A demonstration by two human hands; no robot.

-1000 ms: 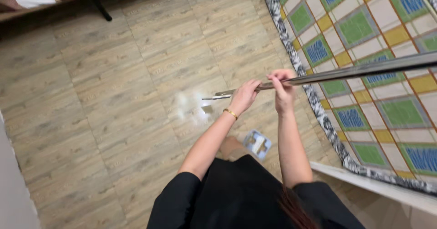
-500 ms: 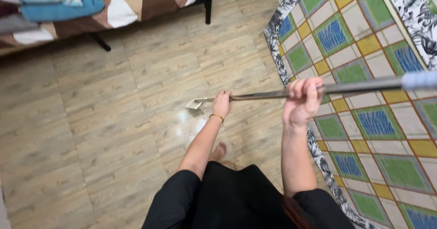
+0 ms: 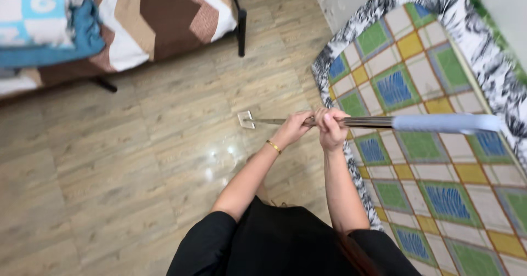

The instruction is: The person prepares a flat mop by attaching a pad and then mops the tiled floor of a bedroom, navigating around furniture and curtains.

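Note:
I hold a long metal pole [image 3: 362, 122] level in front of me with both hands. A pale blue grip sleeve [image 3: 444, 123] covers its right end, and a small flat square fitting [image 3: 245, 118] sits at its left tip. My left hand [image 3: 295, 127], with a gold bracelet at the wrist, is closed around the shaft. My right hand [image 3: 331, 125] grips the shaft right beside it, the two hands touching or nearly so.
Wood-look plank floor [image 3: 137, 161] lies below. A bed with a brown, white and blue patchwork cover [image 3: 126, 18] stands at the upper left on black legs. A mattress with a green, blue and yellow checked sheet [image 3: 433, 144] fills the right side.
My right hand has slid left along the pole until it is next to my left hand. The pale blue grip sleeve is now more in view. The view has tilted toward the bed.

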